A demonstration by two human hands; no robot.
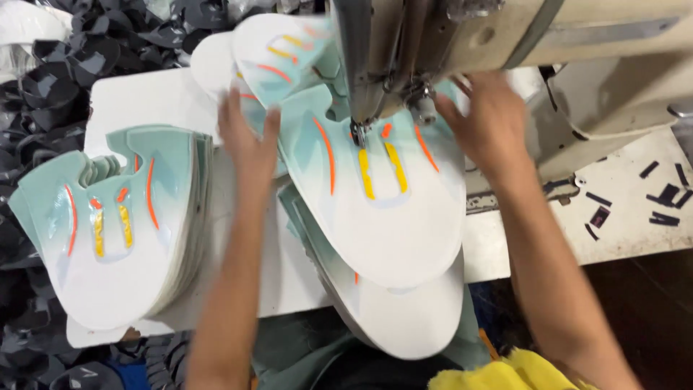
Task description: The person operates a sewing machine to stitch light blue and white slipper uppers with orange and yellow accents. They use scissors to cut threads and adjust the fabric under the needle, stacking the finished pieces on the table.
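under sewing machine, one shoe panel, two hands flat on it

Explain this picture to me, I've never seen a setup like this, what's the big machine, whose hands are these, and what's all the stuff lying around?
There is one picture, taken by a camera on the person's head, looking down at their own two hands.

The big beige machine at the top is an industrial sewing machine; its needle part comes down at the middle.

Under it lies a flat shoe piece, pale mint fading to white, with orange and yellow stripes. The left hand presses flat on its left edge. The right hand rests on its right side, close to the needle. Neither hand grips anything; both lie open on the piece.

More such pieces lie beneath it. A stack of the same pieces sits on the left of the white table. Small dark scraps lie at right, and a heap of dark pieces fills the far left.
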